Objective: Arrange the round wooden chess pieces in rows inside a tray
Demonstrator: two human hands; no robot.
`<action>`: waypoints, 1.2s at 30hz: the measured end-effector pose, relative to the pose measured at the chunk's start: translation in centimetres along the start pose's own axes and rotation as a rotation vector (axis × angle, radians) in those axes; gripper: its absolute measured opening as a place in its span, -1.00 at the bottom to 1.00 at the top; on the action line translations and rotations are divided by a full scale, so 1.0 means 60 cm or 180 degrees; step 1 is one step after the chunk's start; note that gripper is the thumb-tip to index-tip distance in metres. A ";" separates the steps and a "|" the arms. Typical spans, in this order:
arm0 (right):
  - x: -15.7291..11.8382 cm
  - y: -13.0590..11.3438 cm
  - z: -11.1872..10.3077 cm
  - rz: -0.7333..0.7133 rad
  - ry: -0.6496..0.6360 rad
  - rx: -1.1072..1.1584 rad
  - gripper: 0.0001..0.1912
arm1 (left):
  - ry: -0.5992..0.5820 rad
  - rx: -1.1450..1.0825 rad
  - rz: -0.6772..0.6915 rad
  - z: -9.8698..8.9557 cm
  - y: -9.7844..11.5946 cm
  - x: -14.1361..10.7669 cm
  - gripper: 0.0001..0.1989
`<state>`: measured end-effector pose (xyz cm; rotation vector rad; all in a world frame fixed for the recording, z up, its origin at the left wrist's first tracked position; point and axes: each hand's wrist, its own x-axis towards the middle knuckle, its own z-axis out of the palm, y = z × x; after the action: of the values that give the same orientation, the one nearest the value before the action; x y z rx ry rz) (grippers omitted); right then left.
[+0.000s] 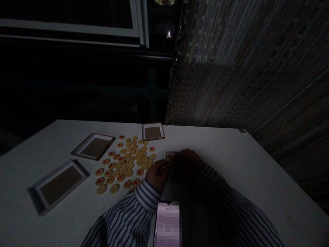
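My left hand (pixel 157 174) has its fingers curled together at the left side of a small box (pixel 167 153). Whatever those fingers pinch is too dark to make out. Inside the box lie xiangqi pieces (pixel 170 156), round and pale with dark characters. My right hand (pixel 189 160) is bent over the box's right side and covers much of it; its fingers are lost in shadow. To the left of my hands spreads a loose heap of xiangqi pieces (pixel 132 159), some blank side up, others showing red characters.
Two shallow trays or lids, one brown-edged (pixel 74 153) and one pale (pixel 42 210), lie on the white table (pixel 257 178) at left. A smaller tray (pixel 164 137) is at the far edge. A lit phone-like screen (pixel 167 223) is near me. A bead curtain (pixel 218 68) hangs behind.
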<state>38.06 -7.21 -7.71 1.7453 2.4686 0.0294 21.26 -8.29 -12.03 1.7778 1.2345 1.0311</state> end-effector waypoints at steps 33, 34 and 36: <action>-0.013 0.032 -0.034 0.0235 0.0670 0.0062 -0.66 | 0.0029 -0.0329 -0.0055 -0.005 0.019 -0.003 -0.78; -0.013 0.031 -0.036 0.0248 0.0660 0.0075 -0.66 | 0.0067 -0.0336 -0.0035 -0.007 0.022 -0.003 -0.78; -0.014 0.030 -0.040 0.0267 0.0692 0.0150 -0.66 | 0.0144 -0.0337 0.0003 -0.013 0.027 -0.003 -0.79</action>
<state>39.75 -7.27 -5.14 1.9606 2.5593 0.1791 21.13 -8.80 -10.31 1.6828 1.1842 1.1221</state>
